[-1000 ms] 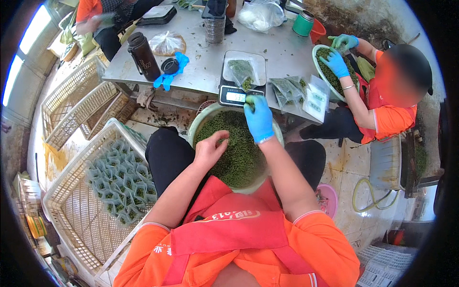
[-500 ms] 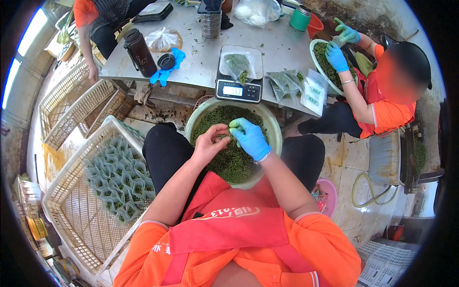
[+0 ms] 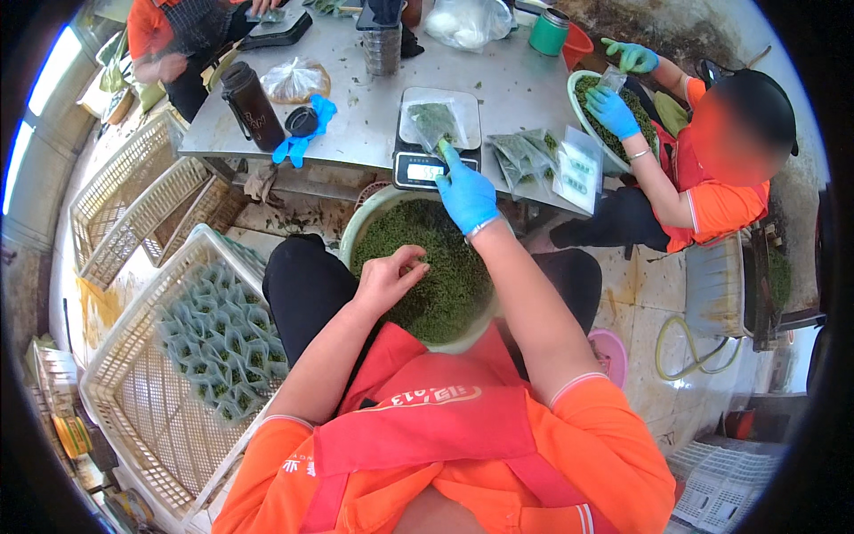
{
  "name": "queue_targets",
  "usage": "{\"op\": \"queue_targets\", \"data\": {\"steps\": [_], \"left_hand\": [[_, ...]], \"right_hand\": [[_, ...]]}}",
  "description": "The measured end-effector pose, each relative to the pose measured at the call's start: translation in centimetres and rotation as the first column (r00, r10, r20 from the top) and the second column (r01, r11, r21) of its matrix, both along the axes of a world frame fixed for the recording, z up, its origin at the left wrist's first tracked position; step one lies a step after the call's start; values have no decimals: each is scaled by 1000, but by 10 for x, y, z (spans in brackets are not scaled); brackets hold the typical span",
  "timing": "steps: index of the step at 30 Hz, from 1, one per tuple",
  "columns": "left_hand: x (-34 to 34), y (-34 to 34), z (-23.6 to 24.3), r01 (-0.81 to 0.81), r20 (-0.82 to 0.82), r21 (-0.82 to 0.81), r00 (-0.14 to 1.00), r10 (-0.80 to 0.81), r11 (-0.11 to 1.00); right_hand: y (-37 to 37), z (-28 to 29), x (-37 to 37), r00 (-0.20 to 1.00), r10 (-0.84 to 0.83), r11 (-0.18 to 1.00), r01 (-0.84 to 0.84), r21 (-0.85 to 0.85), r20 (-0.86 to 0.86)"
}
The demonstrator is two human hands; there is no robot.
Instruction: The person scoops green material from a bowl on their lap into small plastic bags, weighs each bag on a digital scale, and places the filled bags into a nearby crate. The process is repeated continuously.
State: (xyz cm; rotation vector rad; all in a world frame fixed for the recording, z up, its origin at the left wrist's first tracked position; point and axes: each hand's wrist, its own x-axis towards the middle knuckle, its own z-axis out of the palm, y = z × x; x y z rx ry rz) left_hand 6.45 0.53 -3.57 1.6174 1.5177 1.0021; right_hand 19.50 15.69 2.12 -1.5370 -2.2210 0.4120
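My right hand [image 3: 467, 198], in a blue glove, reaches forward over the scale. Its fingers are pinched together at the mouth of a clear plastic bag [image 3: 432, 123] of green berries; whatever they hold is hidden. The bag lies on the pan of a digital scale [image 3: 472, 120] with a lit display. My left hand [image 3: 391, 279] is bare and hovers over a pale tub [image 3: 353, 233] of small green berries [image 3: 427, 307]. Its fingers are loosely bent and apart, with nothing visible in them. The tub stands between my knees.
Filled bags [image 3: 525, 160] and printed sheets [image 3: 578, 173] lie right of the scale on the metal table [image 3: 369, 116]. A crate [image 3: 142, 427] with upright filled bags stands at left. A co-worker in blue gloves sits right by another tub [image 3: 583, 102]; another person sits far left.
My right hand has moved forward from beside my left hand over the tub to the bag on the scale. My left hand has drawn slightly back. The far-left person's arm has risen.
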Motion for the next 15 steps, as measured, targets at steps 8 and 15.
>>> {"op": "queue_targets", "data": {"steps": [8, 15], "left_hand": [[1, 4, 0, -169, 256, -56, 950, 178, 984], [6, 10, 5, -197, 332, 126, 932, 146, 972]], "right_hand": [[-20, -25, 15, 763, 54, 995, -93, -27, -645], [-77, -21, 26, 606, -92, 806, -420, -416, -790]]}}
